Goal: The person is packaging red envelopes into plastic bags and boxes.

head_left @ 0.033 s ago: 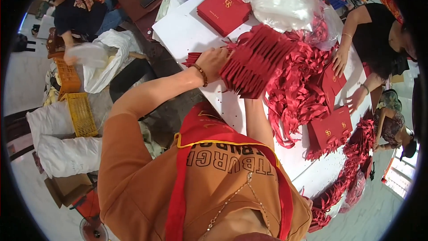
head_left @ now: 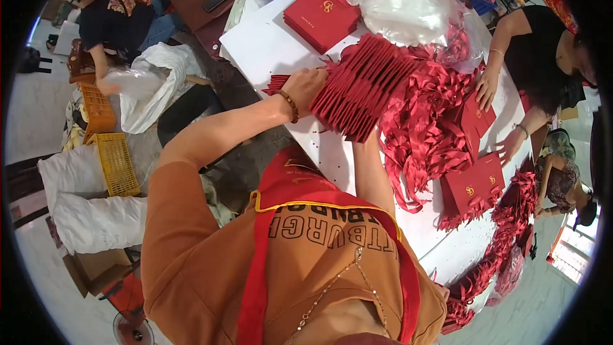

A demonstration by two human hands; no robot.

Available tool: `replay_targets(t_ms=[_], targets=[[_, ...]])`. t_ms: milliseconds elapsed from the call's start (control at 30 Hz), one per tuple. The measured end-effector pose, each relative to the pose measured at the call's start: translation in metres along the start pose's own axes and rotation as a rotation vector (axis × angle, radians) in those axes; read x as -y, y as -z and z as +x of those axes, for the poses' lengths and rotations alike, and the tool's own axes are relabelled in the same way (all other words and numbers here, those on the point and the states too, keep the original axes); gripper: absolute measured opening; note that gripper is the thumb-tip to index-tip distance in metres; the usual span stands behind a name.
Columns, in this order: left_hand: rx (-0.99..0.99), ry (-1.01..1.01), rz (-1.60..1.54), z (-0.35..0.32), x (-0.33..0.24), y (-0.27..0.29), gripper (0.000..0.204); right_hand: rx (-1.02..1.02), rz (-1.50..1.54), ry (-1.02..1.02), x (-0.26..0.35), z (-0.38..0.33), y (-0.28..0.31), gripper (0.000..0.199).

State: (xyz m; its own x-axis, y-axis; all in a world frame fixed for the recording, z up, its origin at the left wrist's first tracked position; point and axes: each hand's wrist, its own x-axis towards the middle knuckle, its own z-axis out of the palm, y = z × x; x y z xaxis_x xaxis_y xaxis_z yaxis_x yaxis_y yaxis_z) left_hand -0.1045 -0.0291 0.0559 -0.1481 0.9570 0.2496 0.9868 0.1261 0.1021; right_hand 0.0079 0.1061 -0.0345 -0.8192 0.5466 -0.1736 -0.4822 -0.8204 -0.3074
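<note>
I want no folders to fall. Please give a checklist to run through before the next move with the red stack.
1. Left hand rests on the fanned stack of red folders: ok.
2. Right hand grip: hidden behind the stack, cannot tell.
3. Stack over the white table, not past its edge: ok.
4. Red box apart from the stack: ok.
5. Ribbon pile touches the stack's far side: not ok.

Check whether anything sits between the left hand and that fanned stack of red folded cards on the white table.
Nothing visible does. The left hand already rests on the near end of the red card stack. The right hand is hidden behind the stack.
</note>
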Motion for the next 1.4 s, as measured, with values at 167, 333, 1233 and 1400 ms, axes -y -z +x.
replay_targets(t_ms=[167, 333, 1233, 1400], targets=[[0.199, 0.272, -0.237, 0.01, 0.025, 0.045, 0.047, 0.016, 0.15, 0.016, 0.031, -0.002, -0.029, 0.048], [0.301, 0.591, -1.133, -0.033, 0.125, 0.042, 0.044, -0.442, 0.493, -0.046, 0.078, -0.011, -0.084, 0.047], [0.374, 0.879, -1.642, 0.045, 0.277, -0.054, 0.045, 0.21, -0.041, -0.166, 0.027, 0.176, 0.005, 0.037], [0.334, 0.737, -1.286, 0.061, 0.272, -0.037, 0.06, 0.198, -0.041, -0.145, 0.032, 0.163, 0.022, 0.038]])
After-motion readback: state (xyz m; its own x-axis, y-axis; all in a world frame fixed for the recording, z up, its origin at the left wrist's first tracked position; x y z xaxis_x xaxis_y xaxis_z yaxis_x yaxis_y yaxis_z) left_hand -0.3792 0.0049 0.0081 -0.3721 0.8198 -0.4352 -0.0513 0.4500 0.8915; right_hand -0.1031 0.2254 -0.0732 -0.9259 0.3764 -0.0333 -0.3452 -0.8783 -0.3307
